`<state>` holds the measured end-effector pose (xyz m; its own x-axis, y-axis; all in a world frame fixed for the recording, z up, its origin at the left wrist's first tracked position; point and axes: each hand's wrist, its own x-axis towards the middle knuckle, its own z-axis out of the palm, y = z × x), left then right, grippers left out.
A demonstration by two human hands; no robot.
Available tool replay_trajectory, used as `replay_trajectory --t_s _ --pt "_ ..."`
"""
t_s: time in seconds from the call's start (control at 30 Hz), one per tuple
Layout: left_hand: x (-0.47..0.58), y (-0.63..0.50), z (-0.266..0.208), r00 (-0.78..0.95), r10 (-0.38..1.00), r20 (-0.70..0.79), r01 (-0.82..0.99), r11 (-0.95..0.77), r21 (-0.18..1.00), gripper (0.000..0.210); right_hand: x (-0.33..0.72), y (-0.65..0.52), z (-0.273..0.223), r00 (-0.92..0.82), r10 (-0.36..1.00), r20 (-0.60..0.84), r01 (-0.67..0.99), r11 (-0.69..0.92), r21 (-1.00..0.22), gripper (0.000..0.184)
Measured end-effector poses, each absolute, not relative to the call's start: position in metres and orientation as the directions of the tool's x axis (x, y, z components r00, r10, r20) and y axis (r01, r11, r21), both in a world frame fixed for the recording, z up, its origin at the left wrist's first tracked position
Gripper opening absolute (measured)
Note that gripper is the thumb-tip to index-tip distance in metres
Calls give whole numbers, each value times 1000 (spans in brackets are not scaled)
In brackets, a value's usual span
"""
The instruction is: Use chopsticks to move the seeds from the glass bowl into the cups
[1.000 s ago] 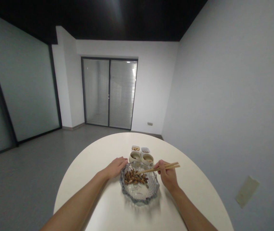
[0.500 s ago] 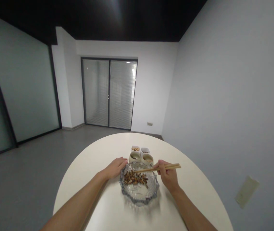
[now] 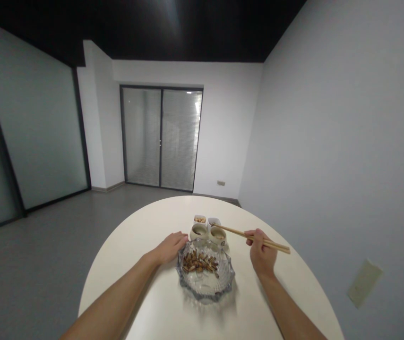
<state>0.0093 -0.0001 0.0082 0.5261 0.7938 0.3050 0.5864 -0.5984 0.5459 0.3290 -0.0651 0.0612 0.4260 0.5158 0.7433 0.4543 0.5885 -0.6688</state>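
My right hand (image 3: 262,251) grips a pair of wooden chopsticks (image 3: 235,231). Their tips are at the back right small white cup (image 3: 214,220), which has a little something dark in it. Whether the tips pinch anything is too small to tell. My left hand (image 3: 172,247) lies with fingers stretched out, against the left rim of a scalloped glass bowl (image 3: 205,296). In the bowl is a pile of slim brown striped pieces (image 3: 198,262), like seeds in shells. Two beige round cups, the left one (image 3: 199,232) and the right one (image 3: 218,235), stand just behind the bowl.
Beside the back right cup, another small white cup (image 3: 199,218) holds pale tan pieces. Everything stands on a round white table (image 3: 141,226). A wall (image 3: 329,141) rises to the right of the table, and a glass door (image 3: 161,137) is farther back.
My right hand has moved right, and the chopstick tips have gone from the pile in the glass bowl to the back right white cup. My left hand has stayed still.
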Motion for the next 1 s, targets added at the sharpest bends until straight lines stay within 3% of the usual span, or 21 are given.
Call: replay_trajectory --t_s 0.57,1.0 --pt "9 2 3 501 808 311 613 -584 532 66 345 -34 36 337 594 731 521 529 -670 66" --pt "9 -1 7 500 812 302 595 -575 561 65 338 -56 62 322 532 783 452 641 -621 63"
